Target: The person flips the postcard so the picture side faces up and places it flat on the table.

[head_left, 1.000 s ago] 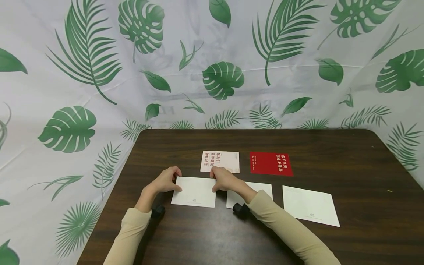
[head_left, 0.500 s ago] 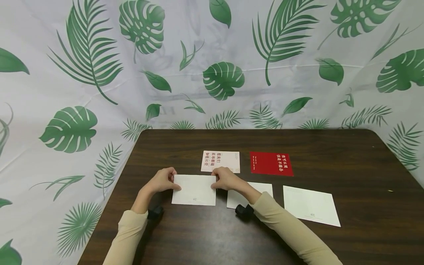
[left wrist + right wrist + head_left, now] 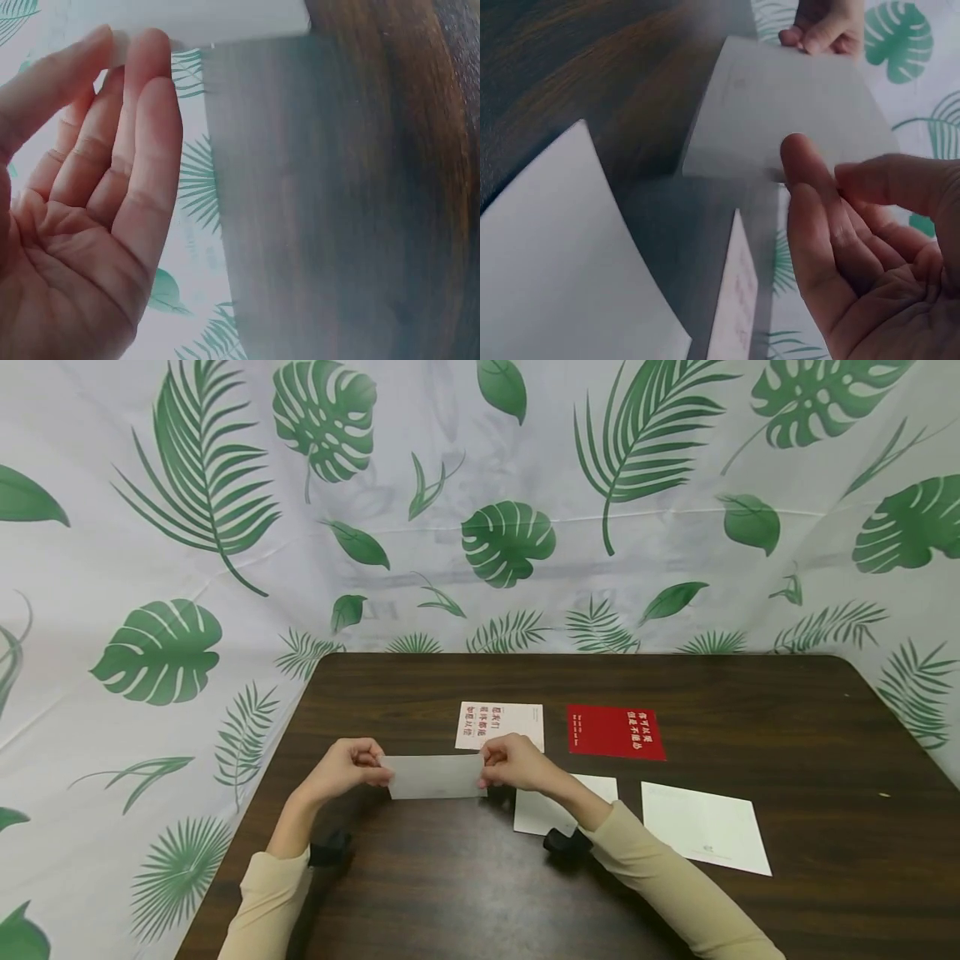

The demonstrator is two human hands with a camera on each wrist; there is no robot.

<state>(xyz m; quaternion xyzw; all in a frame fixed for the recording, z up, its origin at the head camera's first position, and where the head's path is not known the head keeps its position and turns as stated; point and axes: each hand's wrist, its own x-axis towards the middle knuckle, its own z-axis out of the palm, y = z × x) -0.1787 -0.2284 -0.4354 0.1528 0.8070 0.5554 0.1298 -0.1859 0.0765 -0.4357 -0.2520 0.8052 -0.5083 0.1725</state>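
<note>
A white postcard [image 3: 437, 777] is raised off the table, its near edge tilted so that it looks foreshortened in the head view. My left hand [image 3: 347, 772] pinches its left end between thumb and fingers. At the other end, my right hand [image 3: 519, 763] pinches the opposite edge. The right wrist view shows the postcard's pale face [image 3: 787, 112] with a small faint print, stretched between both hands. In the left wrist view only a strip of the postcard [image 3: 240, 21] shows above the fingertips.
Behind the hands lie a pale postcard with red lettering [image 3: 517, 717] and a red postcard with white lettering [image 3: 611, 732]. Two blank-looking white postcards lie to the right, one [image 3: 536, 814] partly under the right forearm, the other [image 3: 701, 827] farther right. The dark wooden table [image 3: 450, 893] meets a leaf-print curtain [image 3: 420, 560].
Both hands have lifted the white postcard from the table and tilted it, so it looks narrower now. The hands have shifted slightly left. The other postcards have stayed put.
</note>
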